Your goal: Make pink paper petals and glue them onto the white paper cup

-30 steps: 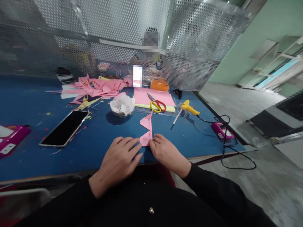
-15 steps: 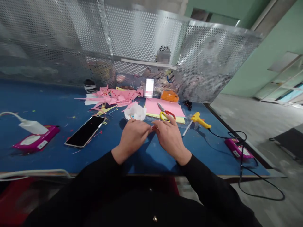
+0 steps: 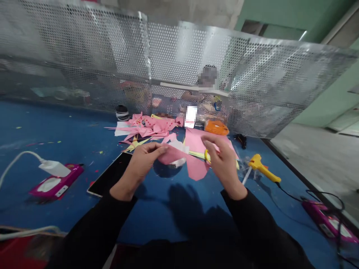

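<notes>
My left hand [image 3: 140, 164] pinches a cut piece of pink paper [image 3: 198, 168] between thumb and fingers. The piece has rounded lobes and hangs to the right, in front of a white bowl [image 3: 178, 163] with a crumpled white lining, which it partly covers. My right hand [image 3: 224, 162] is just right of the paper, its fingers curved and the thumb apart from them, with nothing seen between. Behind that hand lies a stack of pink sheets [image 3: 193, 138] over yellow ones. Only part of the scissors' yellow handle [image 3: 206, 155] shows beside my right hand.
Left lie a phone [image 3: 108, 175] and a purple power strip [image 3: 71, 177] with a white plug. Pink scraps [image 3: 151, 127] are heaped behind. To the right are a yellow glue gun [image 3: 263, 168] and another purple strip [image 3: 325, 220] with black cable. A perforated metal screen [image 3: 182, 52] stands behind.
My hands have drawn apart from where they met in front of the bowl. The pink paper now shows unfolded in my left hand, and the camera view has shifted.
</notes>
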The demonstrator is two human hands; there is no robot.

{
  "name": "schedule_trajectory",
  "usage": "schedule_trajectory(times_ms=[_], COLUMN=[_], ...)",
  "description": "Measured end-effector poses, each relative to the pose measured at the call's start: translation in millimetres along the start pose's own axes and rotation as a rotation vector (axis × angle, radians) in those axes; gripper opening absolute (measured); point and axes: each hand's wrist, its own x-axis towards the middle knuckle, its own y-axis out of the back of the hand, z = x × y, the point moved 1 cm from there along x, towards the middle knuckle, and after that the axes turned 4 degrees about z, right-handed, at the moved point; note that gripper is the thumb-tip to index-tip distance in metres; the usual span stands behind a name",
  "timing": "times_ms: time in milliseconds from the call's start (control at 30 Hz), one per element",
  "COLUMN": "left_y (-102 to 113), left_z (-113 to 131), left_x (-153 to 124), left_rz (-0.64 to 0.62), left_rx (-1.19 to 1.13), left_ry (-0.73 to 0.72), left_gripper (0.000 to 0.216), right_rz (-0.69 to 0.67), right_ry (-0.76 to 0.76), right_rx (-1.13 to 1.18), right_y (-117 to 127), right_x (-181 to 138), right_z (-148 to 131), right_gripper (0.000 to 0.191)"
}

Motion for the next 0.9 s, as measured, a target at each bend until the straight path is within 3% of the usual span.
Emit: schedule_trajectory(times_ms=[100, 333, 467, 633, 900], left_y=[8, 5, 2, -2, -6], left_z=[-7, -22, -25, -27, -27], left_x=[1, -4, -11, -19, -25], left_rz=[0.15, 0.264, 0.237, 0.157, 0.199], left_rx=[-0.168, -0.239, -0.219, -0.258, -0.226], left_ry=[0.117, 0.249, 0.304, 0.338, 0.281], left_gripper=[0.03, 0.028, 0.02, 0.016, 0.017], right_rz=[0.068, -0.087, -0.041, -0.136, -0.138], right_ry=[-0.193, -0.331, -0.343, -0.352, -0.484], right_rx=[0.034, 0.103, 0.04, 0.014, 0.165], right_y=[1, -10, -3, 4, 13], right_x=[-10, -26, -25, -21, -26], right_z=[20, 18, 15, 14, 10], right_gripper=[0.03, 0.036, 0.037, 0.032, 0.03])
